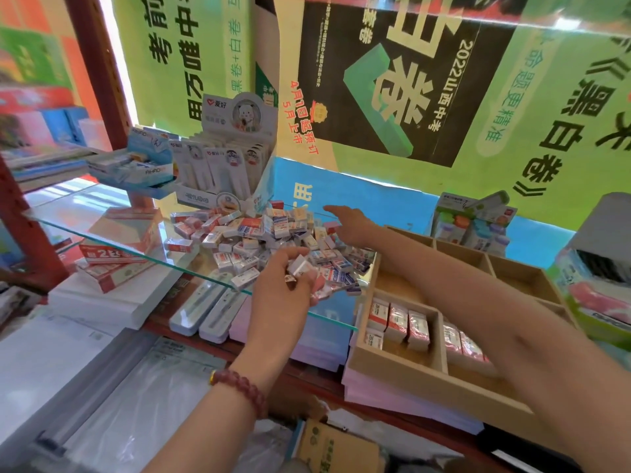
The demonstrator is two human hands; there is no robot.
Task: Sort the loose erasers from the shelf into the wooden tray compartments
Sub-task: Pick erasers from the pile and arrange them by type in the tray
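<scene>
A heap of loose wrapped erasers [259, 233] lies on the glass shelf [102, 233]. My left hand [283, 285], with a red bead bracelet at the wrist, grips several erasers [302, 266] at the heap's near edge. My right hand [348, 223] reaches over the heap's right side with fingers stretched out, holding nothing that I can see. The wooden tray [403, 373] stands to the right of the heap. Its near left compartment holds a row of upright erasers [397, 324], and the compartment beside it holds more erasers [464, 346].
Display boxes of stationery [222, 165] stand behind the heap. A boxed stack [116, 250] lies on the shelf's left. Pen cases [205, 312] and pink paper pads [321, 339] sit under the glass. Colourful packs [474, 220] stand at the far right behind the tray.
</scene>
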